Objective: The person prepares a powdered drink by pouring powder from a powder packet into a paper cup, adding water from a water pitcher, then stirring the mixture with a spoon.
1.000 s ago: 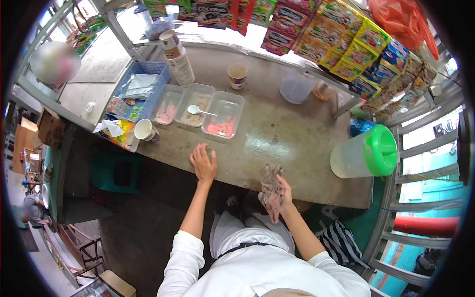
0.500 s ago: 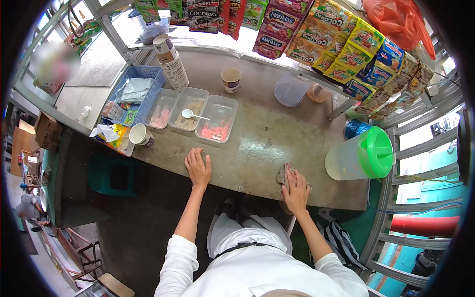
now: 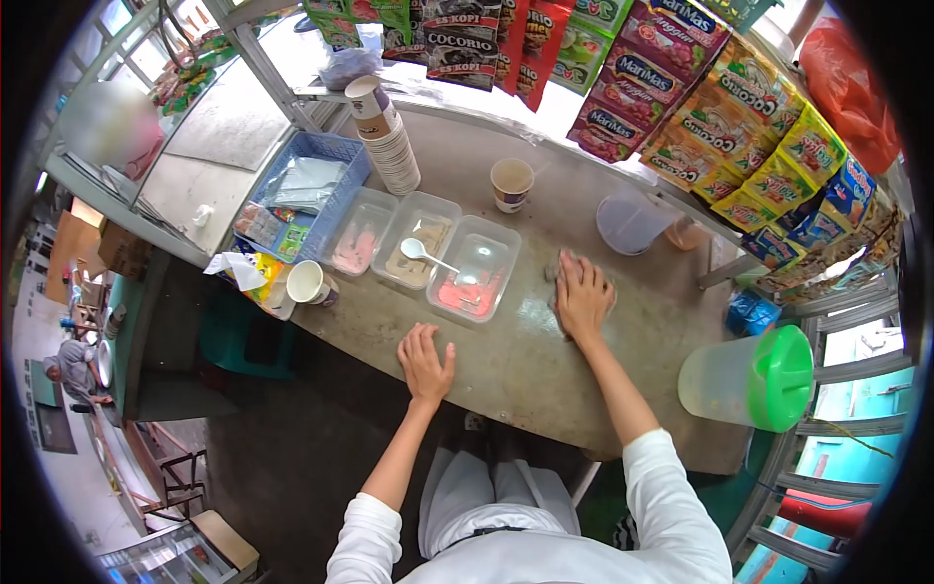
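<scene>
My right hand (image 3: pixel 585 295) presses a crumpled grey-brown cloth (image 3: pixel 553 273) onto the worn metal tabletop (image 3: pixel 506 375); most of the cloth is hidden beneath the palm and fingers. Resting at the table's front edge, my left hand (image 3: pixel 425 362) is empty, with its fingers spread. Between and beyond the hands stands a clear plastic tub (image 3: pixel 496 243) with pink bits inside. Next to it is a second tub (image 3: pixel 421 209) with brownish contents, and a white spoon (image 3: pixel 428 255) lies across both. A third tub (image 3: pixel 365 209) also holds something pink.
A blue basket (image 3: pixel 336 185) and a stack of paper cups (image 3: pixel 387 146) stand back left. One paper cup (image 3: pixel 512 185) is at the back, another (image 3: pixel 311 284) front left. A green-lidded pitcher (image 3: pixel 725 380) stands right, near a clear container (image 3: pixel 630 224). Drink sachets (image 3: pixel 671 49) hang above.
My right hand has slid the cloth away from the front edge, deeper onto the table. My left hand stays at the edge. The camera view has shifted.
</scene>
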